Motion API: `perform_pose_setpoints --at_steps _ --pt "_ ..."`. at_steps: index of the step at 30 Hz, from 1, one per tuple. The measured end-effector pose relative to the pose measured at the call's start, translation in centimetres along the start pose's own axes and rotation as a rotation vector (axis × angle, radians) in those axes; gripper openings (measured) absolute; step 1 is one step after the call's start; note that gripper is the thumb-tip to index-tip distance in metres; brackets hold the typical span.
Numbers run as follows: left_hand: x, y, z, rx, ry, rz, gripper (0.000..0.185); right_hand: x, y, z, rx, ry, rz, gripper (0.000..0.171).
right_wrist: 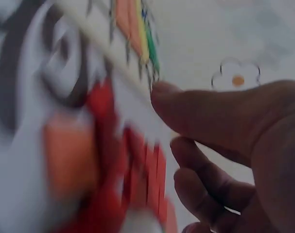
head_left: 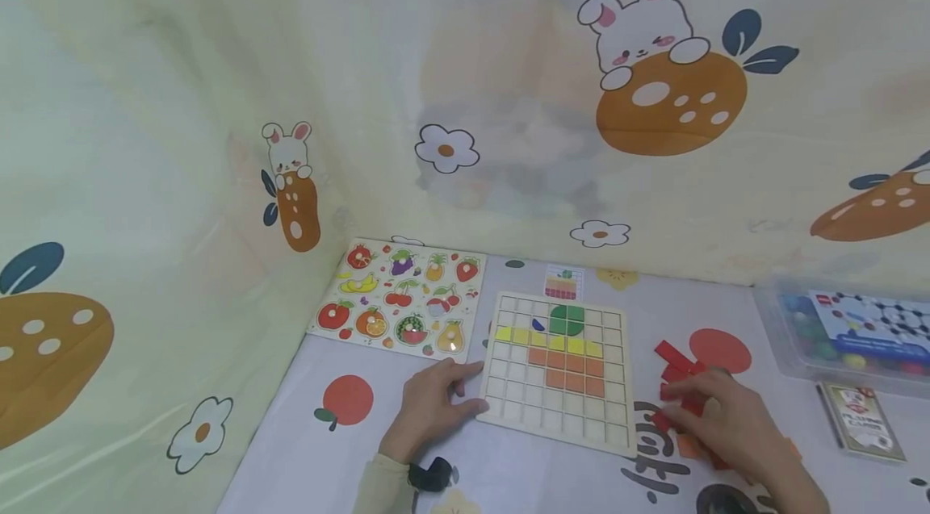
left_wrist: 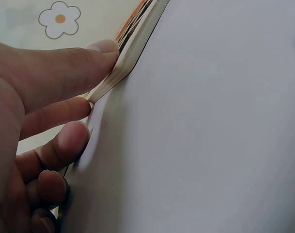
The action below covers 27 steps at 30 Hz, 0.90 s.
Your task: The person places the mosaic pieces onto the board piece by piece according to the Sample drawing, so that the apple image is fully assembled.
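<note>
Lying flat on the cartoon-printed surface (head_left: 305, 449), one wooden grid board (head_left: 558, 373) is being steadied at its left edge by the left hand (head_left: 434, 407), whose fingers (left_wrist: 64, 104) are being pressed straight against the board's rim. Inside the grid, a picture is being formed from coloured tiles: two green at the top, one small blue piece, a yellow row, and orange tiles beneath. To the right of the board, one loose pile of red and orange tiles (head_left: 679, 385) is being touched by the right hand (head_left: 730, 421), fingers loosely curled over it; whether a tile is being pinched cannot be told. One fruit puzzle board (head_left: 398, 308) is lying behind the left hand. One clear plastic box (head_left: 846, 332), holding coloured beads, and one card box (head_left: 860, 419) are being kept at the far right.
</note>
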State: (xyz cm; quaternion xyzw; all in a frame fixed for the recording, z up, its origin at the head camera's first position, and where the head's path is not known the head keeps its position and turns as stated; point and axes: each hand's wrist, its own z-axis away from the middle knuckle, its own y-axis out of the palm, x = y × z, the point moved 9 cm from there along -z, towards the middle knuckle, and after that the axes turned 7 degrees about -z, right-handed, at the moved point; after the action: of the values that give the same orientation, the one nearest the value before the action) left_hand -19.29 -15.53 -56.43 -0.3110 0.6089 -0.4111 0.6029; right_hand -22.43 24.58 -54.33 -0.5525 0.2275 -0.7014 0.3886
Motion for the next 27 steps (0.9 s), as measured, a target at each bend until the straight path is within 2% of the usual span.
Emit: perform_pose_setpoints --at_steps 3,7,13,18,21,27 --pt "0.0 0.0 0.0 0.007 -0.003 -0.002 0.059 -2.8 -0.1 1.2 0.047 0.084 -0.015 0.065" --pt "0.0 -0.1 0.1 0.005 -0.008 -0.009 0.058 -4.2 0.7 2.5 0.065 0.086 -0.036 0.071" --pt "0.1 0.2 0.0 0.001 -0.01 -0.019 0.058 -4.4 1.7 3.3 0.044 0.084 -0.024 0.069" --pt "0.2 0.2 0.1 0.001 -0.012 -0.008 0.058 -4.1 1.8 3.2 0.04 0.084 -0.004 0.058" --pt "0.2 0.2 0.1 0.001 -0.01 -0.01 0.058 -3.9 1.9 3.3 0.038 0.103 -0.018 0.054" --pt "0.2 0.3 0.1 -0.003 -0.008 -0.016 0.058 -3.7 2.4 3.6 0.041 0.14 -0.064 0.056"
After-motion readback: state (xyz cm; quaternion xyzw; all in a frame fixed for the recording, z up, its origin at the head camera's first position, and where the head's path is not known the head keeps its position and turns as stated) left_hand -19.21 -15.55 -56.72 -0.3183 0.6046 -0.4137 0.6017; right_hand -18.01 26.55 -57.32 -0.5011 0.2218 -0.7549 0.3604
